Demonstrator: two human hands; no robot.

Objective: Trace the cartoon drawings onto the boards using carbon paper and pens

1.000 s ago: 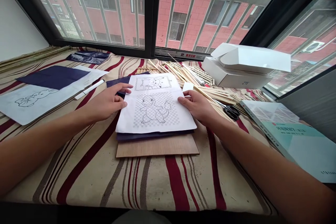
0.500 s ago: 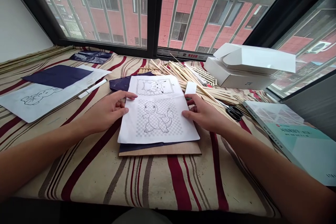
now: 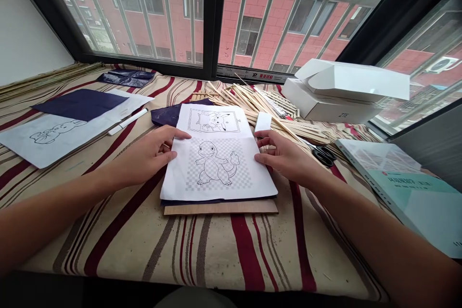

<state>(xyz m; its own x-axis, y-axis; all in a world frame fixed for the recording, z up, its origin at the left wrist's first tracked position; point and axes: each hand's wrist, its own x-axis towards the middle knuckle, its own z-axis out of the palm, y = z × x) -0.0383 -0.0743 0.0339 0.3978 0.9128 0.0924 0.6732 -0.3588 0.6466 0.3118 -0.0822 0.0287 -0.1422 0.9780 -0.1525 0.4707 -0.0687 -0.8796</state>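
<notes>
Slid nearer, the white rectangular paper sheet points lengthwise forward, its sides pinched by left hand and right hand.

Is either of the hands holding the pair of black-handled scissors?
No, the scissors lie off right, while the left hand and right hand touch the white printed paper sheet.

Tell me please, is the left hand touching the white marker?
Apart: the head view shows striped cloth between the left hand and the white marker.
</notes>
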